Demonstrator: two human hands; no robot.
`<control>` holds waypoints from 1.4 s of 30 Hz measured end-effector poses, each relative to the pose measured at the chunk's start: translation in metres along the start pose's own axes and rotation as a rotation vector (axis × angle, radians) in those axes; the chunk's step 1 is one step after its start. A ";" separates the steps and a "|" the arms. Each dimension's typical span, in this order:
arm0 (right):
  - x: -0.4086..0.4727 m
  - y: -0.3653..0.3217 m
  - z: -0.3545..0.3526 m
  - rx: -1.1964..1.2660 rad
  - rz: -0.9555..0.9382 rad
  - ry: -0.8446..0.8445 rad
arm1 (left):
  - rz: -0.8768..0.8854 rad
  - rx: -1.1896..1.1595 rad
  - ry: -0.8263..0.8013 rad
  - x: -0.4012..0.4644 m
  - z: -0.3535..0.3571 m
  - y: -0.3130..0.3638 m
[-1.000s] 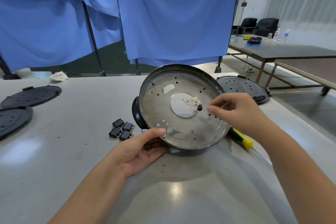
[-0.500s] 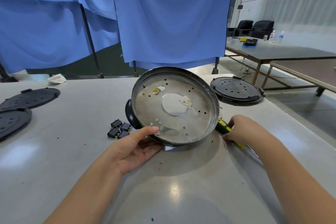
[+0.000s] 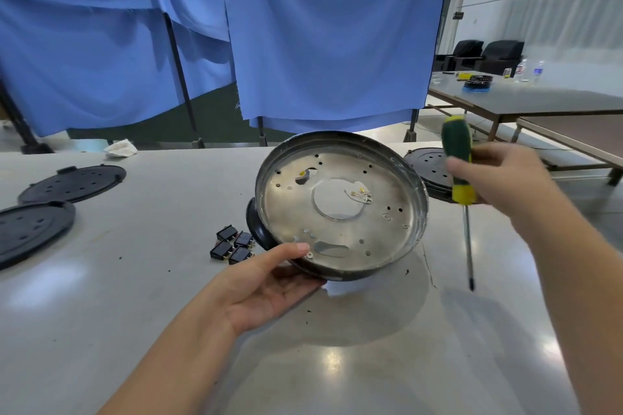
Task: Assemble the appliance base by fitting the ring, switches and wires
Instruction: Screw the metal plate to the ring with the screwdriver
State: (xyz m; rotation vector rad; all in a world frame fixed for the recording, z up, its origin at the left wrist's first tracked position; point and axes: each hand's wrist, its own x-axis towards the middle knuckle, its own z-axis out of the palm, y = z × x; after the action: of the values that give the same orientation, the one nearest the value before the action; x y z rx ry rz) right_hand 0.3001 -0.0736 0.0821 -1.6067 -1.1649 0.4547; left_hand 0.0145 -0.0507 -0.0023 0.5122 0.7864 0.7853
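Head view: left hand [image 3: 266, 286] grips the near rim of the round silver metal appliance base [image 3: 340, 205], tilted up off the grey surface [image 3: 135, 296]. Right hand [image 3: 505, 178] wraps the green-yellow-handled screwdriver [image 3: 459, 172], tip down beside the base. Four black rocker switches [image 3: 233, 245] lie loose left of it, so switches look unfitted; fastening probably next

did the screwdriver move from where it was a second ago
Yes. The screwdriver lay on the table beside the metal base; now the right hand holds it upright above the table, tip down.
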 end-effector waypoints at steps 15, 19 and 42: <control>-0.015 -0.053 0.095 0.682 -0.117 -0.460 | 0.010 0.214 0.041 0.008 -0.003 -0.003; -0.011 -0.049 0.097 0.756 -0.150 -0.394 | 0.040 0.273 0.051 0.009 -0.004 -0.001; -0.019 -0.047 0.101 0.671 -0.247 -0.364 | 0.189 0.312 0.094 0.018 -0.003 -0.010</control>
State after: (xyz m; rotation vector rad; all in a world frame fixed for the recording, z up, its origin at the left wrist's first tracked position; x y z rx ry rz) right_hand 0.1923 -0.0386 0.0807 -0.8091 -1.2769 0.8897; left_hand 0.0242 -0.0427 -0.0185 0.8421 0.9646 0.8705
